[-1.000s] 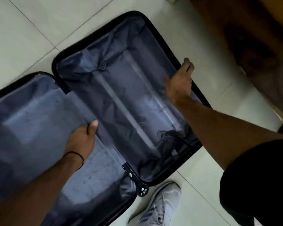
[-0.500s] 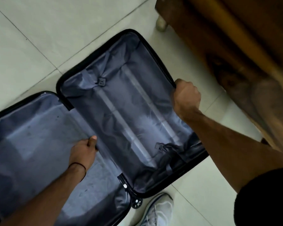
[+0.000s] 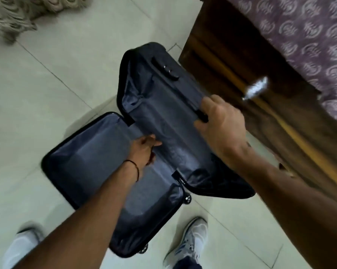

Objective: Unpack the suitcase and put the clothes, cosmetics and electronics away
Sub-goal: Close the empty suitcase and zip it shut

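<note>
Suitcase [image 3: 97, 152] open, gripped by right hand [image 3: 222, 129]

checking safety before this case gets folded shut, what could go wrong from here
1. The left hand lies inside the suitcase at the hinge fold. If the tilted-up half drops, its fingers could get pinched.
2. The right hand has its grip on that half's rim only, so it might slip.
3. The wheel sits by the smooth tiled floor, so the case may roll.
</note>
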The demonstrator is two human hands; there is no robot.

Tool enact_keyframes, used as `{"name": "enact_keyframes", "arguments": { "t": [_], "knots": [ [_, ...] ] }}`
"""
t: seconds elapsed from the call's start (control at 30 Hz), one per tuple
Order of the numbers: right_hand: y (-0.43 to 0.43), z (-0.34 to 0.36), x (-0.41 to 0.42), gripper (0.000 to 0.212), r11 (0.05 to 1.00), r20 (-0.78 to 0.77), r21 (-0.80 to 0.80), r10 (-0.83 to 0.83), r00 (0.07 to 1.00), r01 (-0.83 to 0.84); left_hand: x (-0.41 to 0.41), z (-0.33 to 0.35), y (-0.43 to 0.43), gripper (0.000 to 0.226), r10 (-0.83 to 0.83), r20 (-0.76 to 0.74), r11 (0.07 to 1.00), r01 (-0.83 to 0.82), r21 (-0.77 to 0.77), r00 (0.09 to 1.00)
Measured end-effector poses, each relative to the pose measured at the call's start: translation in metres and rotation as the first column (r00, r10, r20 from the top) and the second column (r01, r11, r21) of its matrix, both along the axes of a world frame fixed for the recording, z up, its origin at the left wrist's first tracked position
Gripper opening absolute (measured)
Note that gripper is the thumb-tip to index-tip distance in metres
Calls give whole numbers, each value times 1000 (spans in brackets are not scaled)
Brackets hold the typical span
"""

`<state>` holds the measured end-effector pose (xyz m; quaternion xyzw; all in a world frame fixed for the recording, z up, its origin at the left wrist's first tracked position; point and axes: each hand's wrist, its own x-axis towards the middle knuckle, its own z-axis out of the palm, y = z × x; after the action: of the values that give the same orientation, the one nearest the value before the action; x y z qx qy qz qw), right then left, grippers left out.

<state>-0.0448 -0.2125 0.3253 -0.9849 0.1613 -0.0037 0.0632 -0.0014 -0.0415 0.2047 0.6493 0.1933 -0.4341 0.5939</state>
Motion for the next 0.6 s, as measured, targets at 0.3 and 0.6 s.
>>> {"name": "enact_keyframes", "arguments": {
  "t": [0.3, 0.6],
  "knots": [
    [212, -23, -64, 61, 968, -233, 161, 225, 946, -190, -36, 68, 168, 34, 151, -108, 977, -165, -132, 983],
    [331, -83, -82, 26, 910, -177, 350, 296, 939, -221, -52, -19, 283, 29, 351, -238, 936, -349, 48, 906]
  ]
}}
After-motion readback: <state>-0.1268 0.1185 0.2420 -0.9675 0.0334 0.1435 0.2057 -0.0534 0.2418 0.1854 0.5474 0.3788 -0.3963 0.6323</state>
